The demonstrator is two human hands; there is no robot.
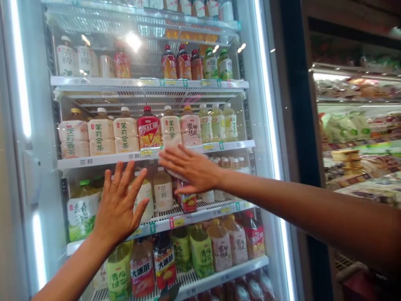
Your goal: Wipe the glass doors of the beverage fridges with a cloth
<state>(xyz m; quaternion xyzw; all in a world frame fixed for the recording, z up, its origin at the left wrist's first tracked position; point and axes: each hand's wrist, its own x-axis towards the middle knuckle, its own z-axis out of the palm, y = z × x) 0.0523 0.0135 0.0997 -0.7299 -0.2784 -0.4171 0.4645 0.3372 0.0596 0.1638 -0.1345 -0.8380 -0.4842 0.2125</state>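
My left hand is open, its fingers spread and its palm turned to the glass door of a drinks cooler. Farther right, my right hand lies flat with its fingers stretched out to the left, also at the glass. A whitish patch shows along the edge of the right hand; whether it is a thin cloth or a reflection I cannot tell. Behind the hands stand a pale tea bottle and a dark red drink bottle, the latter partly hidden by the right hand. A large green tea bottle is left of my left hand.
Shelves of bottled teas fill the cooler, with a white shelf edge just above my left hand. Bright light strips run down both sides. To the right, beyond a dark frame, packed food stands on an open chilled display.
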